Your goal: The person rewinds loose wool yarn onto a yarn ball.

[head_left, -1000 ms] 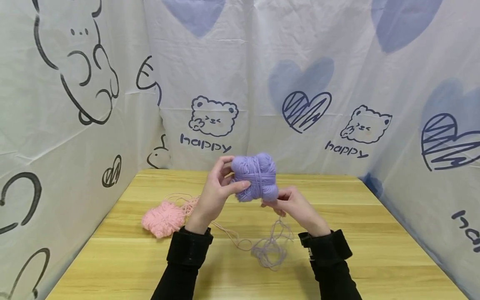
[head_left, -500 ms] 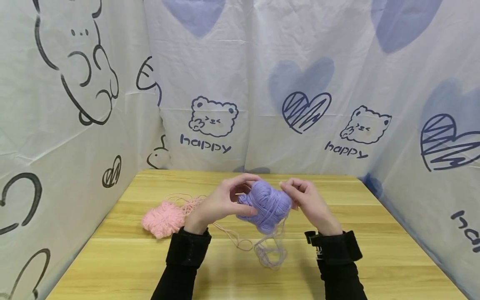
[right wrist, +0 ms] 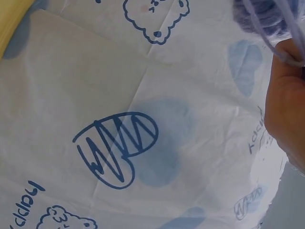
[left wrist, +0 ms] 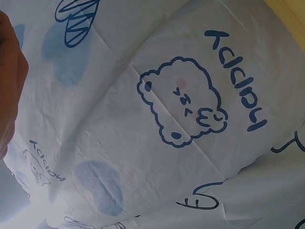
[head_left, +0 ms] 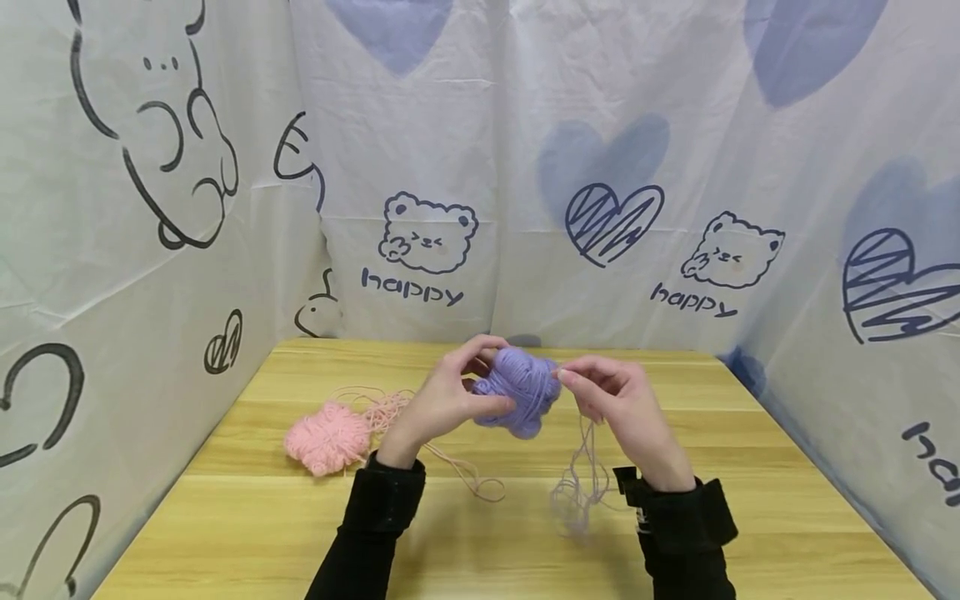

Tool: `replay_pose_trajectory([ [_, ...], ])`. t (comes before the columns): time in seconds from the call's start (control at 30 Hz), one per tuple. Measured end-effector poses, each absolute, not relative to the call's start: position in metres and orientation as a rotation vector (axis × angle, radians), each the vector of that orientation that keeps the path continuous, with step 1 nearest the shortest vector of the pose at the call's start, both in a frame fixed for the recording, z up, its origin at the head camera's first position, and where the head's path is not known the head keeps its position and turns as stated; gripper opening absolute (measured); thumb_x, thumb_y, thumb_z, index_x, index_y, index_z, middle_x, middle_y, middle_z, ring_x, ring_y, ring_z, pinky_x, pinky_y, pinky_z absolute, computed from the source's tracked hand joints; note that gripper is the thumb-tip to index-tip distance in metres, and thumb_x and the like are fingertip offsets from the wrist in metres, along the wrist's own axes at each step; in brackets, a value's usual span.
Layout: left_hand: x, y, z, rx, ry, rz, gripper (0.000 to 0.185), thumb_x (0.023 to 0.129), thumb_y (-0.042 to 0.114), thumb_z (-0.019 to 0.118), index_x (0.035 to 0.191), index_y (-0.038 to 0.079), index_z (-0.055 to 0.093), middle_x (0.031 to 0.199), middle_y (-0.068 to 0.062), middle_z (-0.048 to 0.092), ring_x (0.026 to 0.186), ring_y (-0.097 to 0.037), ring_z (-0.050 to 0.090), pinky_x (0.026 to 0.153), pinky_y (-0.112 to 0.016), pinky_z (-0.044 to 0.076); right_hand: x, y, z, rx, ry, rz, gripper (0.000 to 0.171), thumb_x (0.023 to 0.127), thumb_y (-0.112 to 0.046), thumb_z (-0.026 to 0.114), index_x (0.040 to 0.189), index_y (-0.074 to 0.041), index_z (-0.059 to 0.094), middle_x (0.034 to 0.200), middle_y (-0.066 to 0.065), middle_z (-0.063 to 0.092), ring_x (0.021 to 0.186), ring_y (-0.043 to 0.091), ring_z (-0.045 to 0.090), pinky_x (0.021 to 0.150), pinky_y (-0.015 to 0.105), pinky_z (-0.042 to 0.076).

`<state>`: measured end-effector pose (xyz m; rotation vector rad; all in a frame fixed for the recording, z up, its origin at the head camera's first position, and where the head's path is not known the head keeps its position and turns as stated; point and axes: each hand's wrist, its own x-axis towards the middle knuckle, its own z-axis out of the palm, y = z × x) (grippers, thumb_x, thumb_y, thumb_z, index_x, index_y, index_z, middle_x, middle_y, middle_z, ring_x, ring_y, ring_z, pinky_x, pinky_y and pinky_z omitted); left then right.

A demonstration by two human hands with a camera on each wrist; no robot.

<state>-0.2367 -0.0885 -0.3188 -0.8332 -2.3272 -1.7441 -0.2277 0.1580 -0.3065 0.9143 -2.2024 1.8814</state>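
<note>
Above the table, my left hand point(head_left: 450, 392) grips a purple ball of yarn point(head_left: 521, 392) from its left side, thumb across the near face. My right hand point(head_left: 618, 404) pinches a strand at the ball's right side. From that hand hangs a loose tangle of purple yarn point(head_left: 579, 492) over the table. In the right wrist view, part of the purple ball and strands show beside the right hand point(right wrist: 288, 100). Only an edge of the left hand point(left wrist: 9, 81) shows in the left wrist view, and the ball is out of sight there.
A pink ball of yarn point(head_left: 327, 437) lies on the wooden table point(head_left: 247, 533) left of my hands. Its loose pink strands point(head_left: 465, 475) trail rightward behind the left wrist. Printed white cloth point(head_left: 495, 167) stands around the table's back and sides.
The purple ball has turned in my left hand and dipped, then risen slightly. My right hand has moved from below it to its right side, drawing the loose tangle rightward.
</note>
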Motion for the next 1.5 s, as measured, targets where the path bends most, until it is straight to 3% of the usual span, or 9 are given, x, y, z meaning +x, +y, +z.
replay_pose_trajectory([
  [0.27, -0.239, -0.089, -0.319, -0.687, -2.181, -1.796, 0.060, 0.075, 0.008, 0.080, 0.126, 0.018, 0.051, 0.110, -0.013, 0.057, 0.098, -0.024, 0.059, 0.082, -0.035, 0.056, -0.223, 0.152, -0.308, 1.031, -2.290, 1.756, 0.017, 0.094, -0.010, 0.060, 0.105, -0.001, 0.070, 0.060, -0.004, 0.042, 0.051, 0.016, 0.036, 0.044, 0.032, 0.030],
  [0.5, -0.240, -0.090, -0.318, -0.659, -2.019, -1.867, 0.058, 0.078, 0.006, 0.077, 0.126, 0.015, 0.047, 0.109, -0.013, 0.057, 0.096, -0.023, 0.060, 0.083, -0.037, 0.055, -0.229, 0.147, -0.310, 1.106, -2.437, 1.759, 0.020, 0.093, -0.014, 0.062, 0.106, -0.001, 0.072, 0.062, -0.001, 0.046, 0.052, 0.016, 0.039, 0.046, 0.029, 0.037],
  [0.77, -0.235, -0.093, -0.314, -0.632, -1.883, -2.108, 0.054, 0.082, 0.005, 0.071, 0.127, 0.016, 0.043, 0.123, -0.013, 0.053, 0.111, -0.026, 0.058, 0.092, -0.039, 0.054, -0.245, 0.139, -0.326, 1.077, -2.599, 1.843, 0.024, 0.094, -0.022, 0.061, 0.106, -0.004, 0.071, 0.068, 0.002, 0.056, 0.055, 0.007, 0.046, 0.048, 0.024, 0.044],
  [0.9, -0.234, -0.094, -0.313, -0.692, -1.856, -2.185, 0.056, 0.081, 0.002, 0.070, 0.128, 0.016, 0.044, 0.126, -0.014, 0.053, 0.115, -0.027, 0.058, 0.095, -0.041, 0.053, -0.252, 0.138, -0.333, 1.042, -2.558, 1.935, 0.026, 0.096, -0.019, 0.059, 0.106, 0.003, 0.068, 0.067, -0.001, 0.057, 0.055, 0.006, 0.044, 0.049, 0.022, 0.043],
  [1.03, -0.233, -0.096, -0.312, -0.801, -1.879, -2.212, 0.060, 0.078, -0.001, 0.071, 0.131, 0.015, 0.046, 0.126, -0.014, 0.055, 0.115, -0.025, 0.059, 0.096, -0.041, 0.052, -0.256, 0.142, -0.336, 1.059, -2.519, 1.934, 0.019, 0.095, -0.011, 0.057, 0.096, 0.006, 0.067, 0.064, -0.004, 0.055, 0.055, 0.005, 0.045, 0.050, 0.020, 0.043],
  [1.13, -0.231, -0.096, -0.311, -0.886, -1.922, -2.206, 0.062, 0.077, -0.001, 0.071, 0.133, 0.014, 0.048, 0.125, -0.013, 0.057, 0.112, -0.024, 0.060, 0.094, -0.040, 0.054, -0.258, 0.150, -0.336, 1.089, -2.522, 1.906, 0.012, 0.093, -0.007, 0.057, 0.087, -0.002, 0.066, 0.063, -0.006, 0.052, 0.055, 0.004, 0.046, 0.050, 0.020, 0.043],
  [1.27, -0.229, -0.097, -0.311, -1.007, -1.986, -2.209, 0.064, 0.075, -0.003, 0.071, 0.133, 0.011, 0.049, 0.121, -0.012, 0.058, 0.109, -0.022, 0.060, 0.091, -0.039, 0.055, -0.260, 0.161, -0.334, 1.086, -2.535, 1.937, 0.018, 0.094, -0.008, 0.055, 0.079, -0.015, 0.061, 0.062, -0.008, 0.050, 0.055, 0.004, 0.045, 0.050, 0.021, 0.041],
  [1.5, -0.230, -0.097, -0.314, -1.209, -2.161, -2.095, 0.063, 0.074, -0.002, 0.073, 0.132, 0.009, 0.052, 0.115, -0.012, 0.058, 0.103, -0.021, 0.059, 0.085, -0.040, 0.058, -0.260, 0.163, -0.329, 0.980, -2.310, 2.202, 0.019, 0.099, -0.014, 0.050, 0.082, -0.016, 0.059, 0.067, -0.011, 0.051, 0.055, 0.003, 0.044, 0.048, 0.019, 0.035],
])
